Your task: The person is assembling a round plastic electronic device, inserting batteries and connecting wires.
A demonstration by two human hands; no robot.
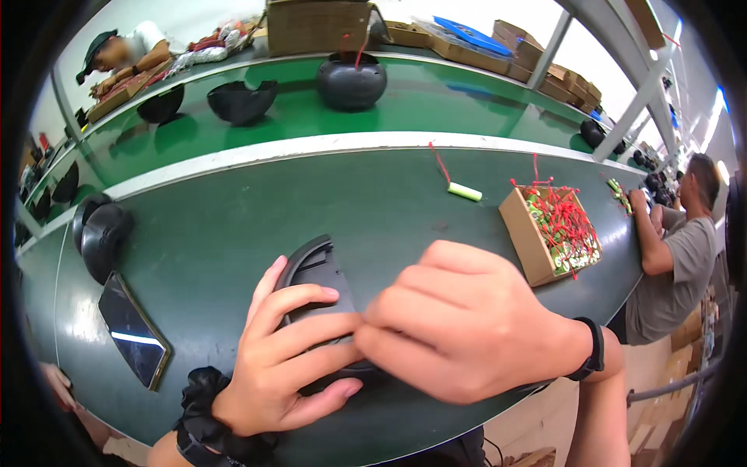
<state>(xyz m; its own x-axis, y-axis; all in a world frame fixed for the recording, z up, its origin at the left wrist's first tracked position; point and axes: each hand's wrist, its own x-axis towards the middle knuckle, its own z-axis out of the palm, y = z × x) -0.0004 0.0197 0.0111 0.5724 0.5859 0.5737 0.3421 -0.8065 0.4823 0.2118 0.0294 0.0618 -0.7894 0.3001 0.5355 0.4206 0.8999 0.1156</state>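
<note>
A workshop bench with a dark green top (210, 202) is seen, its edges bent by the wide lens. Nearest, a black curved shell (311, 270) is held low over the bench middle by the left hand (284, 370), whose fingers are spread across it and whose thumb is placed on its near side. The right hand (467, 323) is curled, with its fingertips pressed together at the right side of the shell, beside the left fingertips; whether something small is pinched there cannot be told. A black scrunchie (208, 409) is worn on the left wrist and a black band (593, 350) on the right. To the left, a phone (134, 335) is laid flat, and just behind it black rounded parts (106, 240) are placed. To the right, an open cardboard box (523, 233) is filled with green cylinders and tangled red wires; a single light-green cylinder (464, 191) is left behind it, to its left. At the far right, a person in a grey shirt (685, 249) is seated. Beyond a white rail (311, 150), a black round housing (352, 84) and a bowl-like shell (243, 103) are carried by a bright green belt (459, 105). Farther back, cartons and a blue tray (472, 36) are seen.
</note>
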